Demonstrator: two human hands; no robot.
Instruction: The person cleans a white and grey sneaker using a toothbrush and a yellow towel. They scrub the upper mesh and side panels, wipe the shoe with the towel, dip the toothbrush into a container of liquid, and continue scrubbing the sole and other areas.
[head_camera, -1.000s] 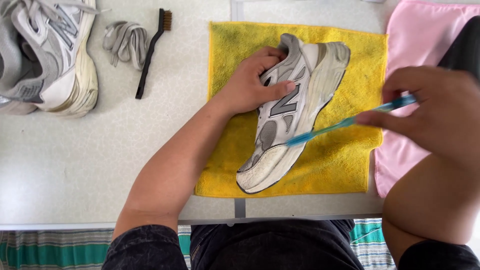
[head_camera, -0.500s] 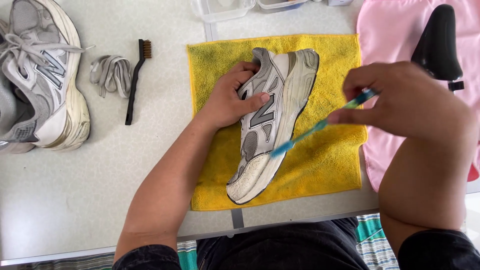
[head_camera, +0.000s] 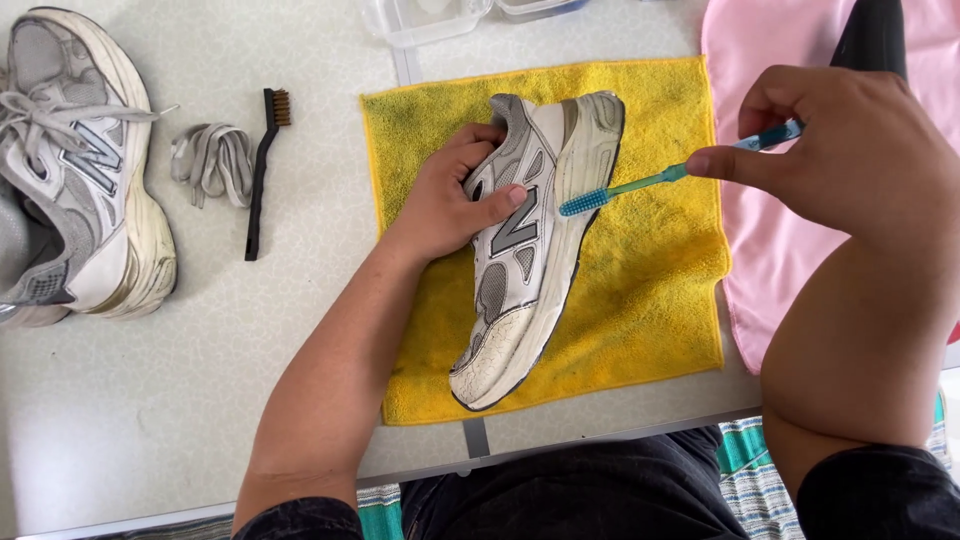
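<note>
Hands: left clamps sneaker on yellow cloth | right pinches toothbrush, bristles at midsole

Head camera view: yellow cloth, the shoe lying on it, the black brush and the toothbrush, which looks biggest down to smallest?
1. Yellow cloth
2. Shoe
3. Black brush and toothbrush: these look about alike in length, and the right hand hides part of the toothbrush, so no ranking.

I see a shoe on a towel at frame centre, my left hand on its heel end, toothbrush in my right hand upper right, second shoe, laces and wire brush upper left, cloth right of the towel.
</note>
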